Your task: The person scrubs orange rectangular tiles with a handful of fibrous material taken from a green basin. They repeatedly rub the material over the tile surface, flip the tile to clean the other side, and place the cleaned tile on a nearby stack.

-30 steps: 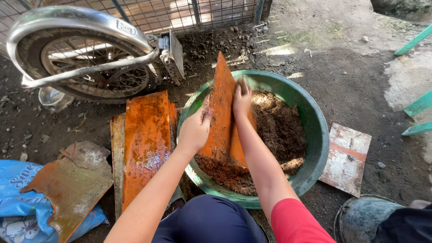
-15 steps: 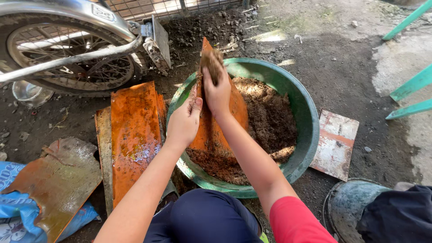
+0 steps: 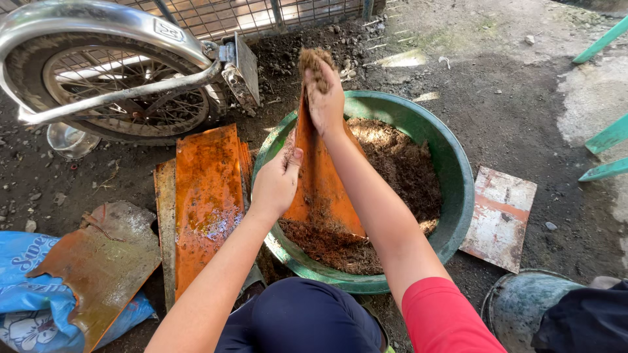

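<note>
A long orange curved tile [image 3: 322,189] stands tilted in a green basin [image 3: 458,189], its lower end buried in brown crumbly soil [image 3: 399,163]. My left hand [image 3: 278,180] grips the tile's left edge near the middle. My right hand [image 3: 322,91] lies at the tile's upper end, fingers coated with soil and a clump of it on the fingertips. Both forearms reach out over my dark-clad knee [image 3: 301,320].
Left of the basin lie a stack of orange tiles [image 3: 206,202], a dirty tile piece [image 3: 98,261] and a blue bag [image 3: 26,287]. A bicycle wheel [image 3: 111,91] stands at the back left. A worn flat tile [image 3: 500,219] and a grey bucket [image 3: 523,304] sit right.
My right hand has slid up the tile from its middle to the top end, carrying soil with it. My left hand has kept its hold on the left edge.
</note>
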